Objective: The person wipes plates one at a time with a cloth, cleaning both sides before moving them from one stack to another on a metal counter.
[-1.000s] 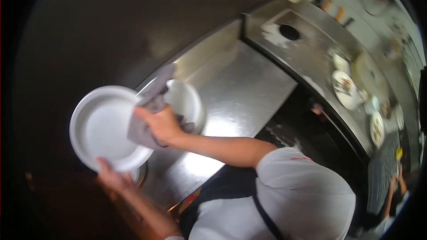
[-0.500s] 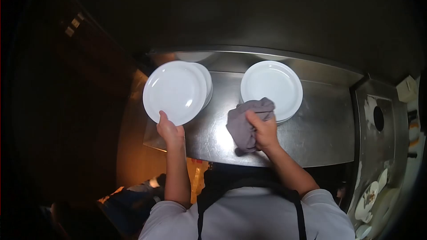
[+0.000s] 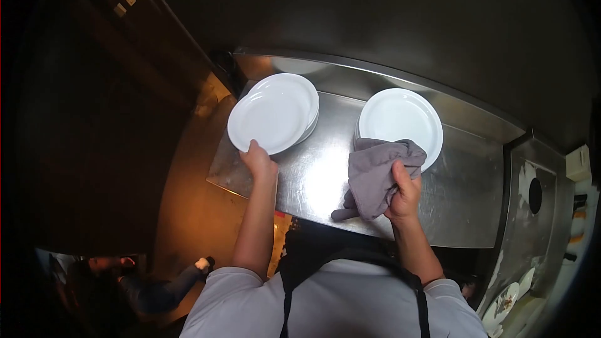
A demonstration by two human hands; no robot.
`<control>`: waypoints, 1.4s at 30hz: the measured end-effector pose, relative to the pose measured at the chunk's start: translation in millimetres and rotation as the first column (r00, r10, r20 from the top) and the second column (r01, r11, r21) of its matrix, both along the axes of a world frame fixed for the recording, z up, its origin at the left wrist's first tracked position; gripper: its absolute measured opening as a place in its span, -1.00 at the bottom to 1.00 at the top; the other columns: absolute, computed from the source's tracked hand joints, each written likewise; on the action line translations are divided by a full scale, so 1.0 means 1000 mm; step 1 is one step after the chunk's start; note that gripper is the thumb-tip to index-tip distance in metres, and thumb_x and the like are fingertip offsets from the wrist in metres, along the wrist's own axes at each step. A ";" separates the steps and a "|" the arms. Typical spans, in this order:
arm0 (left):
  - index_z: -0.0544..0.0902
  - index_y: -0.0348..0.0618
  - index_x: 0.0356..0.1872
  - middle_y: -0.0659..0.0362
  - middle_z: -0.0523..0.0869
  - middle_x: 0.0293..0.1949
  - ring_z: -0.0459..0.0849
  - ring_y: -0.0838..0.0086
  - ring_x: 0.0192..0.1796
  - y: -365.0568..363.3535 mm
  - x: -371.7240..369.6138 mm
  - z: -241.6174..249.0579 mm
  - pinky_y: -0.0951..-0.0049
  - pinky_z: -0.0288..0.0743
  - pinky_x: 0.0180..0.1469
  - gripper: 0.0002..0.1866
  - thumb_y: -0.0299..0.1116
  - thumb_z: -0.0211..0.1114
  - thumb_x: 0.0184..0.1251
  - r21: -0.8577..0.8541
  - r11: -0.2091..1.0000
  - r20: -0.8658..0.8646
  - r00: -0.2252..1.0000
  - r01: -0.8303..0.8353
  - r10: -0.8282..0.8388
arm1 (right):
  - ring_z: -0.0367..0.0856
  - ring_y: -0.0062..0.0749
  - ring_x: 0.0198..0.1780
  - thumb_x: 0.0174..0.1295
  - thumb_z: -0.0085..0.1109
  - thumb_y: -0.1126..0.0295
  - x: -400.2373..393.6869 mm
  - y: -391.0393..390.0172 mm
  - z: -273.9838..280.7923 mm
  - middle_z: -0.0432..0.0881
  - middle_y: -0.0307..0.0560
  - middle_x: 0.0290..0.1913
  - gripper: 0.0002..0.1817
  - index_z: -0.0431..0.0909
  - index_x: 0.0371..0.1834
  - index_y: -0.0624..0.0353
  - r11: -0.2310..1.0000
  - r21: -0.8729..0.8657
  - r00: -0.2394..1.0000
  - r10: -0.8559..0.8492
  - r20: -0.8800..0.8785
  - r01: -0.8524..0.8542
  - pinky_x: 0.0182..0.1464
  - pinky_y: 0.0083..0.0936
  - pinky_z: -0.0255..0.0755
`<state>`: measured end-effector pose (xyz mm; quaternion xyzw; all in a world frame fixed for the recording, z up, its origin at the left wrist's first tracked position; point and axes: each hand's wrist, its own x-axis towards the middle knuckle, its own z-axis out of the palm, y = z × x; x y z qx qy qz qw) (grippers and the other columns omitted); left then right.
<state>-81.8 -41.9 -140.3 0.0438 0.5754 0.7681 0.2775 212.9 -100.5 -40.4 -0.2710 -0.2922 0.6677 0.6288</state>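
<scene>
My left hand [image 3: 258,160] grips the near rim of a white plate [image 3: 268,117], thumb on top and fingers underneath. That plate overlaps a stack of white plates [image 3: 308,95] on the left part of the steel counter [image 3: 319,194]. My right hand [image 3: 405,193] is closed around a bunched grey cloth [image 3: 379,172], thumb uppermost. The cloth's folds hang toward the counter's front edge and cover the near-left rim of a second stack of white plates [image 3: 400,116].
A raised steel ledge [image 3: 375,72] runs along the counter's back. To the right lies another steel surface with a dark round hole [image 3: 535,196]. A plate with food scraps [image 3: 504,303] sits at lower right. Another person's leg [image 3: 169,289] shows at lower left.
The plate in my left hand has shifted onto the left stack and covers more of it. My right hand still holds the cloth, its folds now hanging looser. The view has turned slightly.
</scene>
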 end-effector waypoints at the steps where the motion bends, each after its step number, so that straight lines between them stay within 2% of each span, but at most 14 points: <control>1: 0.23 -0.50 0.40 -0.20 0.44 0.34 0.54 0.09 0.31 0.008 0.002 -0.005 0.23 0.44 0.34 -0.45 -0.50 0.06 0.43 -0.013 1.000 -0.071 0.997 0.003 -0.004 | 0.63 -0.23 0.12 0.43 0.13 0.28 0.000 -0.001 0.002 0.61 0.04 0.11 -0.55 0.35 0.28 0.28 1.000 0.009 1.000 -0.011 -0.003 0.011 0.19 -0.26 0.54; 8: 0.09 -0.40 0.51 -0.24 0.30 0.42 0.33 0.07 0.46 0.043 0.005 -0.017 0.18 0.25 0.46 -0.27 -0.35 0.20 0.44 -0.486 0.871 -0.185 0.983 -0.072 -0.021 | 0.62 -0.23 0.13 0.45 0.08 0.30 0.029 0.009 -0.005 0.59 0.05 0.14 -0.55 0.32 0.31 0.28 0.984 0.005 0.984 -0.177 -0.035 0.177 0.23 -0.27 0.50; 11: 0.11 -0.34 0.51 -0.24 0.22 0.45 0.25 0.03 0.49 0.024 0.019 -0.008 0.20 0.17 0.50 -0.24 -0.28 0.27 0.43 -0.345 0.902 -0.606 0.796 -0.260 -0.003 | 0.61 -0.37 0.06 0.45 0.11 0.35 0.057 0.023 0.010 0.63 -0.03 0.05 -0.64 0.43 0.19 0.34 0.904 0.172 0.889 -0.419 0.186 0.391 0.17 -0.41 0.47; 12: 0.11 -0.35 0.51 -0.25 0.22 0.44 0.25 0.01 0.49 0.016 0.039 -0.001 0.18 0.15 0.50 -0.23 -0.27 0.28 0.42 -0.252 0.967 -0.545 0.830 -0.027 -0.119 | 0.61 -0.41 0.03 0.45 0.13 0.36 0.069 0.028 0.020 0.64 -0.05 0.03 -0.66 0.47 0.15 0.36 0.852 0.264 0.805 -0.517 0.291 0.452 0.15 -0.44 0.47; 14: 0.10 -0.36 0.51 -0.25 0.22 0.44 0.24 -0.03 0.48 -0.007 0.081 0.012 0.14 0.12 0.51 -0.20 -0.24 0.31 0.41 0.000 0.918 -0.455 0.818 0.396 -0.353 | 0.61 -0.49 -0.13 0.40 0.22 0.35 0.077 0.047 0.031 0.68 -0.13 -0.17 -0.76 0.62 -0.14 0.38 0.782 0.376 0.517 -0.615 0.595 0.497 -0.04 -0.49 0.49; 15: 0.09 -0.38 0.50 -0.27 0.23 0.42 0.24 -0.07 0.48 -0.008 0.102 0.002 0.10 0.09 0.51 -0.16 -0.21 0.34 0.37 -0.091 0.837 -0.624 0.624 0.540 -0.470 | 0.64 -0.44 -0.19 0.35 0.28 0.25 0.082 0.066 0.019 0.71 -0.05 -0.21 -0.66 0.64 -0.15 0.42 0.757 0.427 0.363 -0.627 0.689 0.495 -0.08 -0.44 0.50; 16: 0.08 -0.40 0.50 -0.28 0.25 0.40 0.23 -0.10 0.47 -0.008 0.124 -0.006 0.07 0.07 0.51 -0.12 -0.19 0.37 0.34 -0.209 0.742 -0.750 0.382 0.637 -0.539 | 0.71 -0.17 -0.14 0.31 0.28 0.07 0.087 0.081 0.011 0.73 0.19 -0.15 -0.49 0.65 -0.11 0.44 0.873 0.219 0.194 -0.328 0.924 0.435 -0.04 -0.34 0.52; 17: 0.06 -0.42 0.50 -0.32 0.17 0.43 0.16 -0.15 0.49 -0.006 0.146 -0.005 0.03 0.03 0.52 -0.08 -0.18 0.39 0.31 -0.266 0.677 -0.737 0.307 0.687 -0.602 | 0.68 0.15 0.04 0.31 0.18 -0.09 0.089 0.102 -0.002 0.68 0.39 -0.02 -0.33 0.61 0.01 0.46 0.966 0.081 -0.036 -0.074 0.997 0.245 0.12 -0.15 0.47; 19: -0.01 -0.41 0.53 -0.36 -0.04 0.50 0.01 -0.23 0.54 0.000 0.185 -0.002 0.02 -0.06 0.55 -0.01 -0.17 0.41 0.28 -0.399 0.576 -0.680 0.191 0.713 -0.708 | 0.59 0.25 0.15 0.38 -0.02 -0.08 0.070 0.125 -0.047 0.64 0.36 0.09 -0.34 0.57 0.09 0.42 0.982 0.186 -0.562 -0.172 0.809 -0.033 0.26 -0.04 0.39; 21: -0.11 -0.37 0.56 -0.38 -0.30 0.54 -0.10 -0.32 0.56 0.004 0.202 -0.003 0.03 -0.09 0.57 0.04 -0.23 0.39 0.24 -0.547 0.524 -0.643 0.072 0.653 -0.762 | 0.62 0.28 0.04 0.40 -0.05 -0.05 0.055 0.148 -0.049 0.65 0.38 0.00 -0.42 0.61 -0.06 0.36 0.993 0.116 -0.396 -0.117 0.911 -0.027 0.15 0.00 0.43; 27: -0.22 -0.31 0.57 -0.35 -0.26 0.55 -0.22 -0.27 0.59 0.007 0.209 -0.019 -0.06 -0.21 0.58 0.05 -0.39 0.30 0.18 -0.326 0.625 -0.680 0.283 0.709 -0.676 | 0.58 0.11 0.17 0.33 0.06 0.10 0.032 0.119 -0.034 0.66 0.26 0.05 -0.59 0.64 -0.14 0.28 0.918 0.054 -0.290 -0.179 0.940 -0.394 0.28 0.00 0.35; 30: -0.25 -0.33 0.57 -0.31 -0.23 0.56 -0.19 -0.20 0.60 0.007 0.212 -0.018 0.02 -0.25 0.59 0.07 -0.45 0.29 0.14 -0.225 0.650 -0.656 0.381 0.726 -0.652 | 0.56 0.06 0.17 0.34 0.06 0.14 0.069 0.078 -0.076 0.65 0.20 0.07 -0.62 0.61 -0.03 0.24 0.838 0.367 -0.213 -0.476 0.853 -0.405 0.40 0.09 0.21; 36: -0.23 -0.33 0.56 -0.33 -0.22 0.56 -0.20 -0.19 0.60 0.005 0.209 -0.019 -0.04 -0.24 0.58 0.06 -0.47 0.26 0.10 -0.234 0.639 -0.704 0.326 0.733 -0.631 | 0.57 0.18 0.05 0.39 0.02 0.17 0.111 0.125 -0.066 0.63 0.29 -0.03 -0.60 0.54 -0.06 0.37 0.916 0.306 -0.601 -0.400 0.692 -0.259 0.43 0.30 0.05; 42: -0.19 -0.35 0.56 -0.37 -0.18 0.54 -0.17 -0.24 0.59 0.008 0.210 -0.019 -0.07 -0.22 0.57 0.04 -0.46 0.24 0.10 -0.212 0.670 -0.735 0.336 0.712 -0.590 | 0.55 0.15 0.09 0.38 -0.01 0.13 0.047 0.168 -0.075 0.63 0.27 -0.06 -0.59 0.57 -0.12 0.34 0.946 0.240 -0.428 -0.314 0.848 -0.218 0.47 0.21 0.03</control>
